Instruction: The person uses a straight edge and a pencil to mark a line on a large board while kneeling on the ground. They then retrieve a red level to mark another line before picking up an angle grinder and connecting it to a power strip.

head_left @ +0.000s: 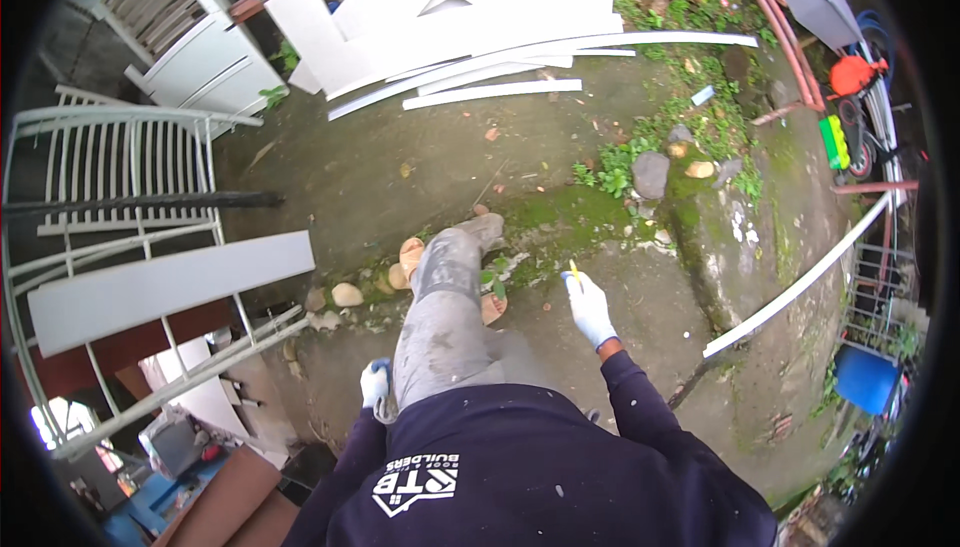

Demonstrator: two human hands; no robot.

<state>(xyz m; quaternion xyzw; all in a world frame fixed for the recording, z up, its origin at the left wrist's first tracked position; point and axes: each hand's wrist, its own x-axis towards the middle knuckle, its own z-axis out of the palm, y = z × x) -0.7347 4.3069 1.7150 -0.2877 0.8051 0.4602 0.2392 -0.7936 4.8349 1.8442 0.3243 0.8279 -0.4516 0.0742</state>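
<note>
My right hand (588,309), in a white work glove, is held out over the concrete ground. Its fingers are closed on a thin yellow pencil-like stick (574,270), whose end pokes out past the fingertips. My left hand (375,384), gloved in white and blue, hangs low beside my left thigh, near the grey trousers (440,332). Its fingers are partly hidden, and whether it holds anything cannot be made out.
White sheets (370,22) and long white strips (495,94) lie ahead. On the left, a white board (175,282) rests on a metal frame (140,237). Stones (650,175) and mossy ledges cross the ground. Another white strip (800,287) slants on the right, near a blue container (866,380).
</note>
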